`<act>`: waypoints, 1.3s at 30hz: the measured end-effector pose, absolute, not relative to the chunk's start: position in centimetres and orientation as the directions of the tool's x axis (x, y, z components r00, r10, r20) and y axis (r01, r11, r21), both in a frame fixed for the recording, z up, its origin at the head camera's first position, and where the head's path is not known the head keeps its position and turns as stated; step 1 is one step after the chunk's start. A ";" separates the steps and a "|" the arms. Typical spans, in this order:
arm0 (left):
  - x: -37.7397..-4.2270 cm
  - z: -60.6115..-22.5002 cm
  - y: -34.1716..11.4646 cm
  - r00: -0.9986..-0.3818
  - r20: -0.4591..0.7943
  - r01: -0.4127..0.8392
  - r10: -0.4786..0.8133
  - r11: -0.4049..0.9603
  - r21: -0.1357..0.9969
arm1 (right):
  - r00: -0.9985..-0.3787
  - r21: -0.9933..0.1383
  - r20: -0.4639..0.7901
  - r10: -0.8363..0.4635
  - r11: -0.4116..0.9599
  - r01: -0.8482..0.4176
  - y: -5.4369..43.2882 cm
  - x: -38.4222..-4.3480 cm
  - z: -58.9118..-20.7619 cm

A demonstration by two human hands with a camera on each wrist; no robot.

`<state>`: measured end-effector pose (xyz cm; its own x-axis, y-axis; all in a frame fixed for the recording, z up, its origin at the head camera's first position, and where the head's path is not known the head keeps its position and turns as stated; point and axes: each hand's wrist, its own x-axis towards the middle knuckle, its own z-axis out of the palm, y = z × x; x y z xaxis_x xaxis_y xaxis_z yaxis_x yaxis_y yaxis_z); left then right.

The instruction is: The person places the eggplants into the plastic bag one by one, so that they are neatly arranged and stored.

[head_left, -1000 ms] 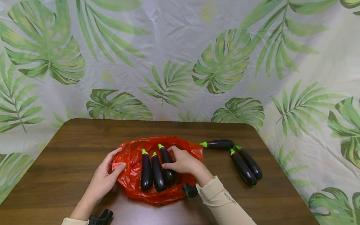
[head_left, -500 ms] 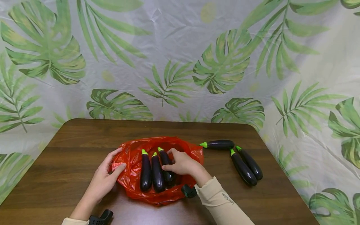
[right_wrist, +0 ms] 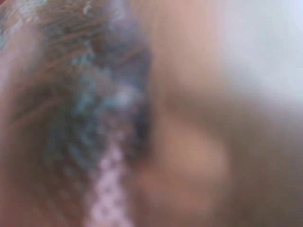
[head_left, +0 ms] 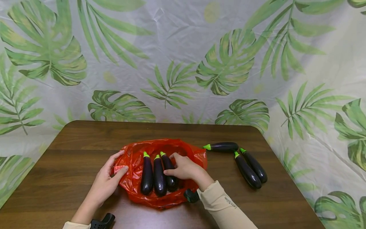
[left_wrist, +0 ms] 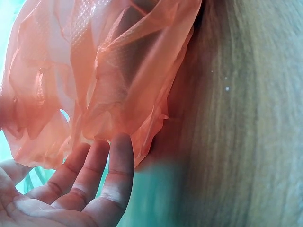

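Note:
Three dark purple eggplants lie side by side in an opened red plastic bag (head_left: 131,187), green stem ends pointing away: a left one (head_left: 147,175), a middle one (head_left: 159,178) and a right one (head_left: 168,163). My right hand (head_left: 186,167) grips the right eggplant between thumb and fingers. Against the bag's left side rests my left hand (head_left: 107,179), thumb apart from the fingers. In the left wrist view, several nearly straight fingers (left_wrist: 120,170) touch the outside of the thin plastic. The right wrist view is too blurred to make out the grip.
Three more eggplants lie right of the bag on the brown wooden table (head_left: 85,136): one crosswise (head_left: 224,146), two slanting together, the nearer (head_left: 247,171) and the farther (head_left: 255,167). A leaf-patterned cloth (head_left: 177,63) hangs behind the table.
The right hand has drawn the right eggplant a little toward me, its stem end now level with the middle one. The left and middle eggplants have shifted slightly left. The left hand stays put.

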<state>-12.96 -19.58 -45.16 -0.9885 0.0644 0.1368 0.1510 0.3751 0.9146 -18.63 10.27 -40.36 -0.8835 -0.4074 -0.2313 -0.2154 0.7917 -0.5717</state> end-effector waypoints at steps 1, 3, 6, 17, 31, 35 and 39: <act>-13.0 -45.2 -19.6 -0.989 0.135 0.149 0.065 0.375 0.915 | -0.883 -0.571 -0.235 -0.406 0.793 -0.213 10.3 -18.6 -40.4; -13.0 -45.2 -19.6 -0.989 0.132 0.147 0.064 0.377 0.914 | -0.883 -0.570 -0.240 -0.403 0.795 -0.208 10.3 -18.6 -40.4; -13.0 -45.2 -19.6 -0.990 0.130 0.143 0.062 0.382 0.913 | -0.885 -0.565 -0.240 -0.399 0.799 -0.207 10.3 -18.6 -40.5; -12.9 -45.0 -19.5 -0.991 0.123 0.136 0.059 0.382 0.914 | -0.888 -0.560 -0.243 -0.390 0.804 -0.199 10.4 -18.5 -40.8; -13.0 -45.0 -19.5 -0.990 0.134 0.144 0.053 0.384 0.912 | -0.892 -0.564 -0.239 -0.385 0.802 -0.195 10.2 -18.2 -39.9; -13.0 -45.1 -19.6 -0.988 0.145 0.156 0.057 0.387 0.909 | -0.893 -0.557 -0.231 -0.386 0.805 -0.204 10.1 -18.2 -39.5; -13.0 -45.2 -19.6 -0.988 0.142 0.156 0.063 0.382 0.911 | -0.896 -0.552 -0.211 -0.392 0.804 -0.221 10.0 -18.2 -39.2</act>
<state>-12.95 -19.62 -45.19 -0.9878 0.0634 0.1424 0.1559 0.3822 0.9109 -18.21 9.96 -39.17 -0.8956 -0.3916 -0.2111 -0.2213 0.8038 -0.5522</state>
